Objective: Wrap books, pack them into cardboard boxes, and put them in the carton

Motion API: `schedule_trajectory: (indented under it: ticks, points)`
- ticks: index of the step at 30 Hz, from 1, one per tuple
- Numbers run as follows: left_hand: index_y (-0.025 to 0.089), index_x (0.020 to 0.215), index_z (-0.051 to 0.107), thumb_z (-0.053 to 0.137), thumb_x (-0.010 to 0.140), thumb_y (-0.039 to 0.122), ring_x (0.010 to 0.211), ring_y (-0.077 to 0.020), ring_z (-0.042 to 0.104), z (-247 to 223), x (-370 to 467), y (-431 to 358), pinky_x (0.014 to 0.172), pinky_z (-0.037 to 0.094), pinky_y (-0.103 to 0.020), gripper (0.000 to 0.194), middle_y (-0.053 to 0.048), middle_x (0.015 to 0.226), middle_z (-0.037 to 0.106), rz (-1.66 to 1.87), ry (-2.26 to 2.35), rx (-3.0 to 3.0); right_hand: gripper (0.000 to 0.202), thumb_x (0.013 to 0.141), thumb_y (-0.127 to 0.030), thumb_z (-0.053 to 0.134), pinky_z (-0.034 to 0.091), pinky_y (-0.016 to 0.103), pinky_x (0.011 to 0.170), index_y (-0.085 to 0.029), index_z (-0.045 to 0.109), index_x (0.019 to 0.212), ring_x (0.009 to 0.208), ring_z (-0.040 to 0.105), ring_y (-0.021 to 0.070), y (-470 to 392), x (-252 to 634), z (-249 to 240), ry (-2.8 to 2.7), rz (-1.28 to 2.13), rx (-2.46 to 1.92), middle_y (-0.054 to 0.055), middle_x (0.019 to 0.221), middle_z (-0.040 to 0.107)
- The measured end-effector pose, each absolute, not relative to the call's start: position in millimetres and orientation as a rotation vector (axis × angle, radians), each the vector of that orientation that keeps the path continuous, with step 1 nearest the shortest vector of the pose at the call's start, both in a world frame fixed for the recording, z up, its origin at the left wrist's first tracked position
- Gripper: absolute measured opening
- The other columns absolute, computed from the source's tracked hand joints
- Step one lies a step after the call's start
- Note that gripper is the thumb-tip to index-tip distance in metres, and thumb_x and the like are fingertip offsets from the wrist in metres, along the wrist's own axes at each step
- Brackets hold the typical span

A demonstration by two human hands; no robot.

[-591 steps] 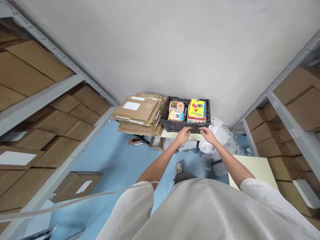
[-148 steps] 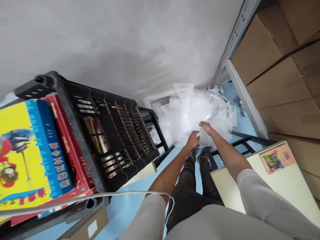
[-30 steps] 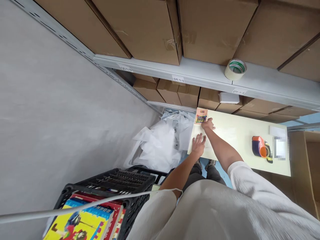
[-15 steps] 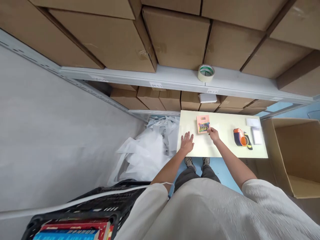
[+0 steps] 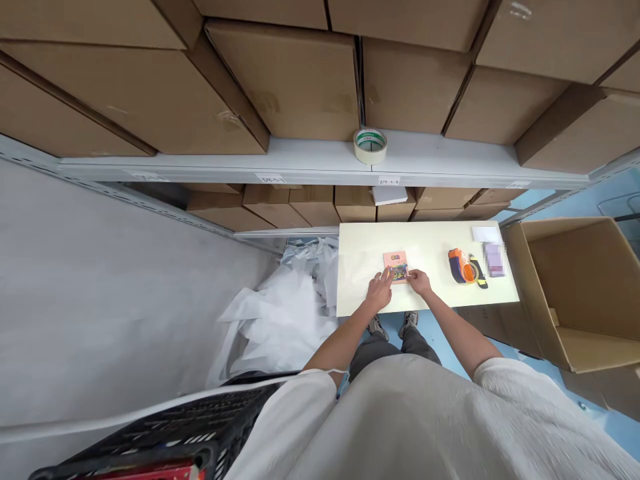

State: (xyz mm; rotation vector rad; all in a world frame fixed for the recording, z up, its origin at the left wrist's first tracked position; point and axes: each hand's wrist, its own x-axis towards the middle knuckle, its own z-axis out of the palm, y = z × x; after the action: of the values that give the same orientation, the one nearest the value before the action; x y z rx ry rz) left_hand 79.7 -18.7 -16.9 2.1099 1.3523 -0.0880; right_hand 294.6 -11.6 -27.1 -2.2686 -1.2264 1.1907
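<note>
A small pink book point(image 5: 397, 260) with a colourful picture on its cover lies on the pale table point(image 5: 360, 250) in front of me. My left hand point(image 5: 380, 291) rests at the book's lower left, its fingers stretched out onto the cover. At the lower right corner, my right hand point(image 5: 419, 283) pinches the book's edge between thumb and fingers. To the right on the same table sits an orange and dark blue tape dispenser point(image 5: 461, 267).
A purple item, partly blurred, point(image 5: 494, 259) and a white packet point(image 5: 485, 233) lie at the table's right end. An open cardboard box point(image 5: 575, 293) stands beyond. White plastic wrapping point(image 5: 273, 307) heaps at left, near a black crate point(image 5: 200, 427). A tape roll point(image 5: 370, 146) sits on the shelf.
The book has come down flat and nearer to me on the table. My left hand has moved from the bare tabletop onto the cover. The head view has shifted right.
</note>
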Motion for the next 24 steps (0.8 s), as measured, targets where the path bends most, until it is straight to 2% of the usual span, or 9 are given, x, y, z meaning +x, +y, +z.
schedule_trajectory:
  ticks: [3, 7, 10, 13, 17, 20, 24]
  points:
    - [0.025, 0.176, 0.026, 0.054, 0.095, 0.019, 0.161, -0.0396, 0.035, -23, 78, -21, 0.126, 0.037, -0.053, 0.086, -0.011, 0.184, 0.026, -0.105, 1.325, 2.134, 0.026, 0.077, -0.022, 0.065, 0.055, 0.031, 0.086, -0.025, 0.078, 0.099, 0.088, 0.071, 0.0216, -9, 306, -30, -1.248, 1.163, -2.245, 0.001, 0.086, 0.076]
    - [0.02, 0.175, 0.03, 0.056, 0.093, 0.017, 0.163, -0.0377, 0.032, -25, 74, -22, 0.129, 0.035, -0.05, 0.086, -0.015, 0.181, 0.031, -0.111, 1.3, 2.165, 0.036, 0.079, -0.025, 0.066, 0.056, 0.032, 0.086, -0.024, 0.076, 0.113, 0.085, 0.068, 0.0203, -9, 307, -33, -1.34, 1.253, -2.133, -0.002, 0.081, 0.069]
    - [0.021, 0.174, 0.03, 0.058, 0.092, 0.017, 0.163, -0.0368, 0.032, -24, 73, -22, 0.129, 0.035, -0.05, 0.087, -0.016, 0.179, 0.034, -0.101, 1.298, 2.181, 0.041, 0.08, -0.027, 0.068, 0.055, 0.032, 0.088, -0.023, 0.074, 0.121, 0.086, 0.065, 0.0182, -9, 304, -33, -1.389, 1.282, -2.119, -0.003, 0.086, 0.067]
    - [0.023, 0.174, 0.031, 0.057, 0.093, 0.017, 0.163, -0.037, 0.031, -22, 75, -22, 0.129, 0.035, -0.05, 0.086, -0.015, 0.178, 0.034, -0.127, 1.307, 2.19, 0.044, 0.083, -0.031, 0.069, 0.055, 0.034, 0.092, -0.023, 0.07, 0.127, 0.093, 0.066, 0.0196, -6, 306, -30, -1.381, 1.252, -2.195, 0.0, 0.097, 0.068]
    - [0.025, 0.175, 0.033, 0.056, 0.096, 0.019, 0.165, -0.0411, 0.028, -21, 78, -23, 0.129, 0.034, -0.054, 0.083, -0.015, 0.181, 0.029, -0.22, 1.313, 2.184, 0.049, 0.089, -0.036, 0.069, 0.051, 0.045, 0.104, -0.022, 0.063, 0.136, 0.12, 0.063, 0.0302, 5, 315, -22, -1.239, 0.989, -2.524, 0.012, 0.127, 0.065]
    - [0.031, 0.176, 0.032, 0.057, 0.094, 0.018, 0.168, -0.0419, 0.021, -25, 77, -24, 0.132, 0.027, -0.059, 0.086, -0.01, 0.185, 0.022, -0.27, 1.301, 2.163, 0.048, 0.088, -0.038, 0.073, 0.045, 0.052, 0.111, -0.022, 0.063, 0.133, 0.136, 0.054, 0.0377, 15, 318, -16, -1.144, 0.883, -2.675, 0.018, 0.142, 0.057]
    - [0.038, 0.176, 0.029, 0.057, 0.089, 0.013, 0.171, -0.0394, 0.014, -29, 71, -25, 0.134, 0.019, -0.063, 0.095, -0.002, 0.187, 0.013, -0.293, 1.269, 2.136, 0.031, 0.084, -0.034, 0.077, 0.04, 0.054, 0.113, -0.024, 0.067, 0.111, 0.135, 0.055, 0.038, 24, 318, -10, -1.102, 0.975, -2.728, 0.017, 0.14, 0.058]
